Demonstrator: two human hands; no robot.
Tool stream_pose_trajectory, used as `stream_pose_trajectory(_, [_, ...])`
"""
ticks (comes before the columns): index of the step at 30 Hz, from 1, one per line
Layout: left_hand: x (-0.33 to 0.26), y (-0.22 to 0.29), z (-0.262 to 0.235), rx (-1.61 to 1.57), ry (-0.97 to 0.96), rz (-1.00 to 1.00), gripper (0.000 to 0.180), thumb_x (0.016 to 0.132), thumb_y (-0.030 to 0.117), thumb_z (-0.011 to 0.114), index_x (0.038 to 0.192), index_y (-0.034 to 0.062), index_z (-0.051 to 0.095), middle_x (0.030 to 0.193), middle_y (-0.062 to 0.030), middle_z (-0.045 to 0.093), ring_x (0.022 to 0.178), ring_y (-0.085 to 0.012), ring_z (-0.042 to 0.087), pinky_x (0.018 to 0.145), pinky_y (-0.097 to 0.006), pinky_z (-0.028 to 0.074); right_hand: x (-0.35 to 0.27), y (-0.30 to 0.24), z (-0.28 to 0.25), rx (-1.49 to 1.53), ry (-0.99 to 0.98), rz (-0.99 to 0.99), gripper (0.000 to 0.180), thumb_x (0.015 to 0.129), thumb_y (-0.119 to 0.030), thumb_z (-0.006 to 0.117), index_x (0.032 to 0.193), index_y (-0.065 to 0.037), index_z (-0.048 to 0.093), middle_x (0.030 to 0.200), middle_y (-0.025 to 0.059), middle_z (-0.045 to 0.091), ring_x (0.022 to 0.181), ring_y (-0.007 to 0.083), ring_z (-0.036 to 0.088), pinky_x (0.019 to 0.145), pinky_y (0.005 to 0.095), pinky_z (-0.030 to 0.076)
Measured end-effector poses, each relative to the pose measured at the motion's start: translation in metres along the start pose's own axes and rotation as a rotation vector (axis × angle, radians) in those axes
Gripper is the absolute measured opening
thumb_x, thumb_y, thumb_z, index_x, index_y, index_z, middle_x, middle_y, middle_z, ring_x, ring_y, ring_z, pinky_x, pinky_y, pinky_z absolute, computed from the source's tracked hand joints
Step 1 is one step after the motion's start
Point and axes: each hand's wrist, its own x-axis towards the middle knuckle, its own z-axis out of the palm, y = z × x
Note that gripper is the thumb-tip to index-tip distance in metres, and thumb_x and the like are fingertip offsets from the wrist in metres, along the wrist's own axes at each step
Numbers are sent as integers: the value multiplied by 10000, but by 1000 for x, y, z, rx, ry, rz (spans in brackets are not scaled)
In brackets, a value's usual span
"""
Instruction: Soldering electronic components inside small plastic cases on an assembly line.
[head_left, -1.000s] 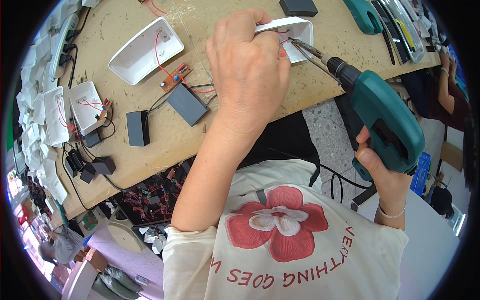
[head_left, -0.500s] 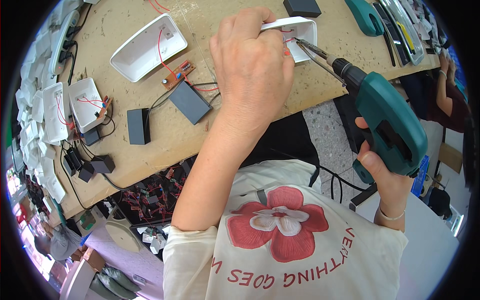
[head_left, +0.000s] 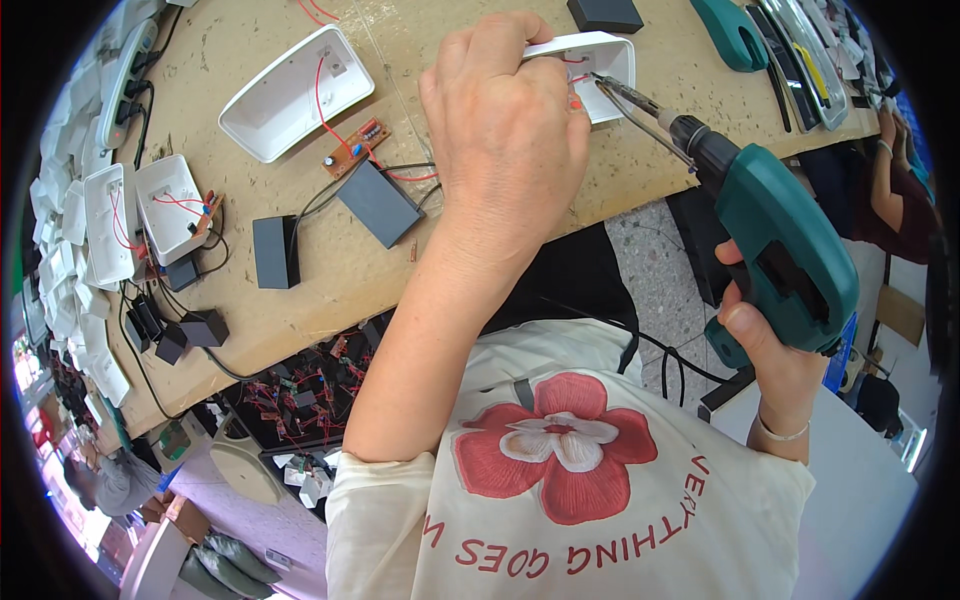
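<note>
My left hand (head_left: 505, 135) is closed on the near side of a white plastic housing (head_left: 612, 55), its fingers reaching over and into the shell. Short red wires (head_left: 578, 78) show inside it. A teal soldering gun (head_left: 785, 240) is gripped in my right hand (head_left: 765, 335), whose fingers are wrapped around the handle. Its thin metal tip meets the wire area within the housing; whether they touch is too small to tell. Left of my left hand lie a small brown circuit board (head_left: 357, 146) and a dark grey box (head_left: 381, 205), with cables running between them.
Another white housing (head_left: 300, 95) lies on the worktable (head_left: 330, 265), a red wire running out to the board. More shells (head_left: 172, 210), black boxes (head_left: 205, 328) and a power strip (head_left: 128, 85) crowd the left. A second teal tool (head_left: 730, 35) sits far right. Below hangs a bin of wired parts (head_left: 300, 400).
The soldering gun and my right hand have shifted very slightly to the right. My left hand and the housing hold almost the same place.
</note>
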Motion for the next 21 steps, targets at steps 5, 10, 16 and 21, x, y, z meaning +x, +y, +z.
stream_pose_trajectory(5, [-8,-11,13,-103,311,253,110,605,18,623,693,3,557,942,-129,529,845,-317,490,720,-403,373,0,0,0,-40,17,30,537,665,-77,769,1139,-7,528,966,102,638,714,75,559,648,203,476])
stream_pose_trajectory(10, [-2,-8,9,-119,306,244,115,606,23,625,701,0,564,937,-130,533,854,-316,492,724,-402,372,1,1,0,-44,15,7,529,664,-79,771,1131,-4,534,967,103,640,713,76,560,650,205,477])
stream_pose_trajectory(16, [26,40,-33,390,-617,-284,118,605,26,628,705,1,571,953,-131,537,859,-318,492,730,-400,371,1,2,-1,-90,-9,-14,561,687,-105,752,1175,0,497,986,130,620,701,90,554,634,210,474])
stream_pose_trajectory(21, [-8,-11,12,-81,312,248,112,610,32,626,702,4,569,954,-129,538,857,-316,492,729,-401,369,0,1,-2,-118,-19,-26,590,711,-124,730,1219,5,458,1001,156,601,689,105,549,619,217,474])
